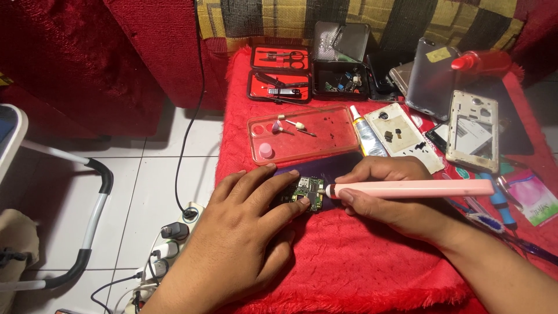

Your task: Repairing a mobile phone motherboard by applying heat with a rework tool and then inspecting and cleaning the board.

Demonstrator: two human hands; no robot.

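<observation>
My left hand [247, 224] presses down on a small green circuit board [310, 192] that lies on a dark purple mat [331, 166], thumb and fingers framing the board's left side. My right hand [386, 195] holds a pink pen-shaped tool [412, 188] sideways, its white tip touching the board's right edge. Both hands rest on a red fuzzy cloth [360, 267].
Behind the board lies a clear pink tray [302, 135] with small bits, a glue tube [366, 134], an open red tool kit [280, 72], a black parts box [340, 78], phone frames and back covers [472, 131], and screwdrivers [500, 203]. A power strip [168, 244] sits on the tiled floor at left.
</observation>
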